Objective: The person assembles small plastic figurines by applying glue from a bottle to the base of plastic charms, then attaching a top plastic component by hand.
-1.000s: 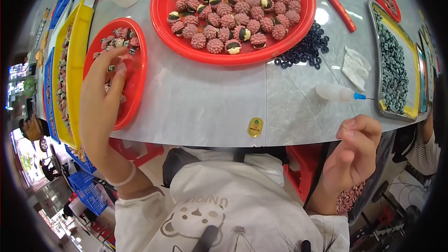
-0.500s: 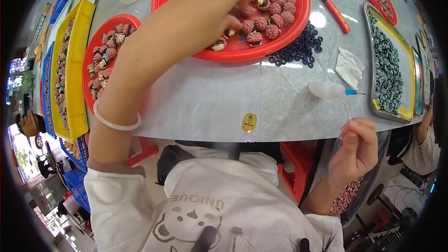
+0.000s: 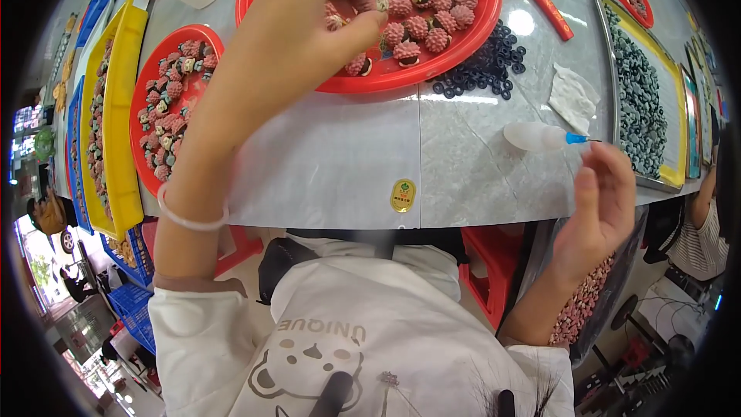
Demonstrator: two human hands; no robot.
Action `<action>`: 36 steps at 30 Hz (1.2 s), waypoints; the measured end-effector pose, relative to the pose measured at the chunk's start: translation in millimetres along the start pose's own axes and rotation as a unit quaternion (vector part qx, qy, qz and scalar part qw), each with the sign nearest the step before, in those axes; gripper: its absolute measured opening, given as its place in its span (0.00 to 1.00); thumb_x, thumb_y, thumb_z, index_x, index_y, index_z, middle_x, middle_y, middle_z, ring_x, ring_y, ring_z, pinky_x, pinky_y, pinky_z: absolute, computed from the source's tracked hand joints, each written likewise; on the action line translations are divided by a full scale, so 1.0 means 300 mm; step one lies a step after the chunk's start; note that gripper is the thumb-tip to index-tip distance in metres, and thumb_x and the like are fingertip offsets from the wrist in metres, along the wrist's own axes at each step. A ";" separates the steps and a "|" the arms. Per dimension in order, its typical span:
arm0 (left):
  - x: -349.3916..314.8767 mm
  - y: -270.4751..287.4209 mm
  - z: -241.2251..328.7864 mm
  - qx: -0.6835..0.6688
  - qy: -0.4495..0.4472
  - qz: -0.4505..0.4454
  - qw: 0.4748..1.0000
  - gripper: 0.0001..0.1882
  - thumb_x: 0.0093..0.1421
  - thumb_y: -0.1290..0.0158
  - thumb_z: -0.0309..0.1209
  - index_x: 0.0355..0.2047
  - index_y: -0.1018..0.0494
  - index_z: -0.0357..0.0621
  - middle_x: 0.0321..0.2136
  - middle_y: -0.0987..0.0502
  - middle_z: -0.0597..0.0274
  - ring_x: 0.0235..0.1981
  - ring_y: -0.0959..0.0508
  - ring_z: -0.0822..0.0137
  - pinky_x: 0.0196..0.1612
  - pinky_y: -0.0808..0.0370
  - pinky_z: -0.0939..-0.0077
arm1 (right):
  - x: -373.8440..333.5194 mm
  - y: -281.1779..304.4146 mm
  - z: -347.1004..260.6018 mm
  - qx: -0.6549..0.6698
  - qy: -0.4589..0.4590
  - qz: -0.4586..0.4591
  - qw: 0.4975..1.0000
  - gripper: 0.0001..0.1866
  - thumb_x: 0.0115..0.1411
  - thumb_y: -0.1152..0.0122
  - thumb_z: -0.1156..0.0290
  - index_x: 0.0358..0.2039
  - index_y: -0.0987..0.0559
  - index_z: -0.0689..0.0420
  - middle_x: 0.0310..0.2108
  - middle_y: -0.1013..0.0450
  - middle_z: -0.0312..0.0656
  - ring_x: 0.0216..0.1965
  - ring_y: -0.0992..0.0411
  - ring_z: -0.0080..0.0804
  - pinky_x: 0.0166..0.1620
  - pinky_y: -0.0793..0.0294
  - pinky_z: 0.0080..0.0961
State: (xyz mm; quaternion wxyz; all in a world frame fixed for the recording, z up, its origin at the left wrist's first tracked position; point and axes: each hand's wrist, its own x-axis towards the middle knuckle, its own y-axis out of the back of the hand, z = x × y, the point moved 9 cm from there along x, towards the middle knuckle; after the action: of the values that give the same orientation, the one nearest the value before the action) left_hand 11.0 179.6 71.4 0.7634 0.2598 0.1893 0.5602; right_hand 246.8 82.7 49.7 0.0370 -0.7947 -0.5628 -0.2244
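Pink studded pieces [image 3: 417, 27] are heaped in the large red tray [image 3: 478, 38] at the far side of the grey table [image 3: 332, 162]. One piece [image 3: 373, 3] is pinched between thumb and fingertips of the left hand [image 3: 309, 31], held just above the heap. The right hand [image 3: 602, 201] is kept off the table edge, near the glue bottle [image 3: 540, 137], fingers loosely curled; whether anything small is held there cannot be told.

Judgement: the grip should be kept at the piece's sides so the studded face is not rubbed. Neighbouring pieces should be cleared before the piece is drawn back. The black rings [image 3: 482, 69] just beside the tray rim should be avoided by the forearm.
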 end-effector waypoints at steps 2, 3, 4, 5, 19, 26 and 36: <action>-0.052 0.005 -0.019 -0.110 -0.103 0.047 0.987 0.09 0.49 0.52 0.24 0.32 0.35 0.37 0.37 0.31 0.58 0.35 0.30 0.69 0.39 0.35 0.80 | 0.000 -0.072 0.011 -0.044 -0.005 -0.067 0.997 0.11 0.47 0.46 0.78 0.34 0.29 0.65 0.30 0.32 0.40 0.29 0.37 0.23 0.35 0.38 0.15; -0.073 -0.015 -0.017 -0.114 -0.103 0.043 0.987 0.09 0.49 0.52 0.24 0.32 0.35 0.37 0.37 0.31 0.58 0.35 0.30 0.69 0.39 0.35 0.80 | -0.010 -0.111 0.028 -0.073 -0.020 -0.121 0.990 0.13 0.47 0.45 0.77 0.35 0.29 0.64 0.31 0.31 0.40 0.30 0.36 0.23 0.36 0.38 0.15; -0.100 -0.036 -0.027 -0.240 -0.078 0.039 0.967 0.08 0.49 0.53 0.24 0.31 0.35 0.36 0.37 0.32 0.55 0.35 0.30 0.70 0.39 0.34 0.80 | -0.023 -0.140 0.042 -0.059 -0.051 -0.137 0.988 0.14 0.46 0.44 0.76 0.36 0.29 0.64 0.31 0.31 0.38 0.31 0.36 0.23 0.36 0.38 0.15; -0.136 -0.052 -0.024 -0.356 -0.047 0.041 0.932 0.08 0.50 0.53 0.25 0.31 0.35 0.36 0.38 0.32 0.53 0.34 0.30 0.70 0.38 0.33 0.81 | -0.017 -0.139 0.046 -0.056 -0.055 -0.139 0.987 0.14 0.46 0.44 0.76 0.36 0.29 0.64 0.31 0.31 0.38 0.31 0.36 0.23 0.36 0.38 0.15; -0.274 -0.299 -0.097 -0.602 0.027 0.037 0.797 0.20 0.49 0.47 0.31 0.41 0.40 0.40 0.36 0.33 0.50 0.38 0.28 0.60 0.38 0.30 0.78 | 0.007 -0.071 -0.040 0.071 -0.046 -0.198 0.977 0.25 0.47 0.43 0.54 0.37 0.33 0.63 0.34 0.37 0.48 0.34 0.38 0.29 0.34 0.39 0.15; -0.263 -0.296 -0.087 -0.554 0.021 0.015 0.832 0.16 0.50 0.48 0.32 0.37 0.37 0.38 0.35 0.32 0.50 0.36 0.28 0.61 0.38 0.30 0.78 | 0.017 -0.090 -0.068 0.033 -0.034 -0.202 0.978 0.27 0.50 0.48 0.51 0.37 0.33 0.64 0.32 0.37 0.47 0.35 0.37 0.30 0.37 0.39 0.19; -0.266 -0.309 -0.089 -0.579 0.057 0.022 0.813 0.19 0.48 0.45 0.35 0.35 0.36 0.36 0.35 0.33 0.50 0.31 0.27 0.66 0.29 0.27 0.84 | 0.007 -0.116 -0.129 -0.026 0.032 -0.191 0.981 0.25 0.50 0.48 0.55 0.36 0.33 0.67 0.28 0.35 0.51 0.31 0.36 0.34 0.34 0.36 0.23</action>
State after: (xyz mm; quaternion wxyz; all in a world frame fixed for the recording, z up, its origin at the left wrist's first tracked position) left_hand 41.9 86.4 -6.4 0.7480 -0.2589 -0.1330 0.5965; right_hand 203.4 85.3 78.6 -0.0088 -0.6658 -0.6965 -0.2674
